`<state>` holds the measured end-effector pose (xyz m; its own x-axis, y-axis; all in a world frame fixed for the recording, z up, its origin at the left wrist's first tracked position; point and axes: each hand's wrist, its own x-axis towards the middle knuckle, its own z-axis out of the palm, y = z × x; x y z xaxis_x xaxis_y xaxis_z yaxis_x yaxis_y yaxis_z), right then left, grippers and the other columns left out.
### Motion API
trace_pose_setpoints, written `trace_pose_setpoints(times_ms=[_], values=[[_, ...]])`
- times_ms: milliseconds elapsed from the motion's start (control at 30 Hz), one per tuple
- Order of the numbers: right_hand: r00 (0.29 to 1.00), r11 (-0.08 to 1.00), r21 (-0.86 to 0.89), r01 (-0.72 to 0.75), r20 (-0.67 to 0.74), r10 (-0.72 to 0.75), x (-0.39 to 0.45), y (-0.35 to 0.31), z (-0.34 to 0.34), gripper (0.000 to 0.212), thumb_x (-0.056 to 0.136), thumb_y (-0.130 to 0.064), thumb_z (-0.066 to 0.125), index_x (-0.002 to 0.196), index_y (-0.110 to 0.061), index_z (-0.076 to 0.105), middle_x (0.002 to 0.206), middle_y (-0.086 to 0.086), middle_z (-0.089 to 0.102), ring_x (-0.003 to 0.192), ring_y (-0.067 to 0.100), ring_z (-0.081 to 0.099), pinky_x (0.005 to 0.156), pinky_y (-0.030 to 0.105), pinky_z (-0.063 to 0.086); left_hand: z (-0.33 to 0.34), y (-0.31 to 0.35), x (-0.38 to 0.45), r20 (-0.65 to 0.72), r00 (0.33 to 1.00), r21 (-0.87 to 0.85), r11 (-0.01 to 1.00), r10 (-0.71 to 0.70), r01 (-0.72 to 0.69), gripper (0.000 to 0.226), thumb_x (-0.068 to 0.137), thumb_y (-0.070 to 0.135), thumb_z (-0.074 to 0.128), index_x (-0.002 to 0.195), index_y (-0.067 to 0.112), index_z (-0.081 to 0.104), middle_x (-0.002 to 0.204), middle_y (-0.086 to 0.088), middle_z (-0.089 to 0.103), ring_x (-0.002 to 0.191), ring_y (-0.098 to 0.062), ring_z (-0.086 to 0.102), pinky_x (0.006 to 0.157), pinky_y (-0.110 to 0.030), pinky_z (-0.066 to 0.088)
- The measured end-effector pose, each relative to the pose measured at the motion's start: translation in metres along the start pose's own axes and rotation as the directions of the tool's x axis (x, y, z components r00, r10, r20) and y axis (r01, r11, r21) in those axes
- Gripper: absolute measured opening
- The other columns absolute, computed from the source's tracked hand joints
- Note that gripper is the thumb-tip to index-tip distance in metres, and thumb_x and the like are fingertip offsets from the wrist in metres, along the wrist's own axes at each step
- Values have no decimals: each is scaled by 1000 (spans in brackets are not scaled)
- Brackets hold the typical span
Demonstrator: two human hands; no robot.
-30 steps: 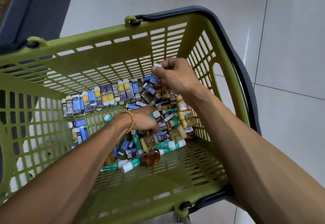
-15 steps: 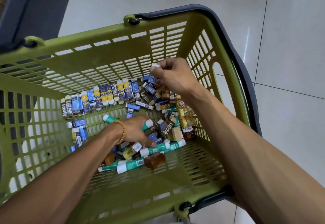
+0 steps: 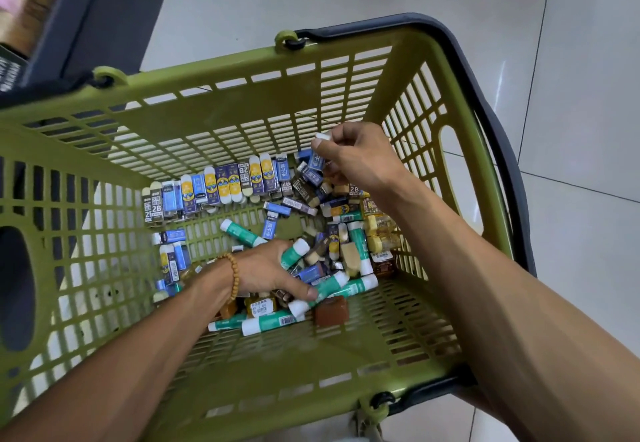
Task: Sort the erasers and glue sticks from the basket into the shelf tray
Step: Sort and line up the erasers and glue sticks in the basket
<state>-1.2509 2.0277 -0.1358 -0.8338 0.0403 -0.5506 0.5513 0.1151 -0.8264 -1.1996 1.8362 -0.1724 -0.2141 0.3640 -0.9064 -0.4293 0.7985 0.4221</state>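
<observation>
A green slatted basket (image 3: 214,102) holds several erasers in blue and yellow sleeves (image 3: 221,187) lined along its far wall, and a loose heap of green-and-white glue sticks (image 3: 268,324), erasers and small brown bottles. My right hand (image 3: 360,159) hovers over the far right of the heap and pinches a blue-sleeved eraser (image 3: 317,159) between thumb and fingers. My left hand (image 3: 268,270), a bead bracelet on its wrist, lies in the heap with its fingers curled round a glue stick (image 3: 294,252); its thumb presses another stick (image 3: 330,287).
A dark grey handle (image 3: 498,119) runs round the basket's right side. The basket stands on a pale tiled floor (image 3: 571,60). A dark shelf unit (image 3: 97,15) with packaged goods stands at the top left.
My left hand has slid nearer through the heap and closed on a glue stick, shifting sticks toward the near side. My right hand keeps its eraser, nearly still.
</observation>
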Motion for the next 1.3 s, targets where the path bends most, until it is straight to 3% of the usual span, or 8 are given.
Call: trace_pose_setpoints(times_ms=[100,200,367,567,733,1000,1167,1300], values=[[1000,1000,4,-5,8,4,-1,0,1,13,95,-20,66,89,-10,61,66,-1,56,58,11,56,54,26,47,1,0,-3,-26,993,-82,990,111,-113,28,69,13,86,92,20,71,109,-15,64,90,-18,60,85,-39,53],[1000,1000,9,-22,22,21,-1,1,2,13,95,-21,66,88,-11,60,65,-2,56,57,11,56,52,25,46,1,-3,-7,23,993,-37,992,118,-117,35,65,13,88,94,28,73,105,-12,67,82,-18,65,76,-41,57],[998,999,20,-49,34,49,-3,3,3,15,95,-21,65,82,-15,60,66,-3,59,60,13,58,53,25,45,13,-2,-9,-46,985,34,986,167,-166,34,67,22,88,94,35,72,114,16,57,106,-18,59,93,-35,50],[998,999,12,-46,32,46,-1,4,7,14,94,-21,67,85,-12,62,69,0,58,57,11,56,52,23,46,1,-8,-20,-190,971,-333,920,148,-206,34,61,18,90,90,25,74,115,-3,62,98,-24,61,96,-49,50],[996,999,-15,-48,72,49,0,1,30,12,96,-17,65,89,-10,59,67,5,56,54,14,59,60,34,50,-9,-20,-50,-276,949,-702,642,153,-308,40,67,-15,71,100,5,64,89,-15,68,83,-31,69,77,-39,57],[970,989,-148,-22,238,57,19,-3,120,17,98,-5,59,83,-9,53,72,8,55,67,28,68,76,48,59,-26,-50,-98,-511,854,-798,422,-97,-430,31,80,-19,58,96,8,62,83,-13,71,72,-26,72,77,-45,55],[989,974,-224,-38,129,69,39,12,170,29,90,-3,69,70,-19,54,75,7,65,61,23,68,57,32,60,-32,-64,-104,-603,760,-780,379,-243,-498,34,78,-20,60,95,9,62,91,-21,71,73,-23,73,58,-31,56],[999,951,-309,-20,38,34,51,25,185,21,84,-16,76,66,-13,66,76,12,75,73,27,74,73,43,62,-38,-66,-109,-621,732,-776,353,-282,-523,33,78,-18,63,99,7,62,92,-23,72,77,-24,73,60,-30,58]])
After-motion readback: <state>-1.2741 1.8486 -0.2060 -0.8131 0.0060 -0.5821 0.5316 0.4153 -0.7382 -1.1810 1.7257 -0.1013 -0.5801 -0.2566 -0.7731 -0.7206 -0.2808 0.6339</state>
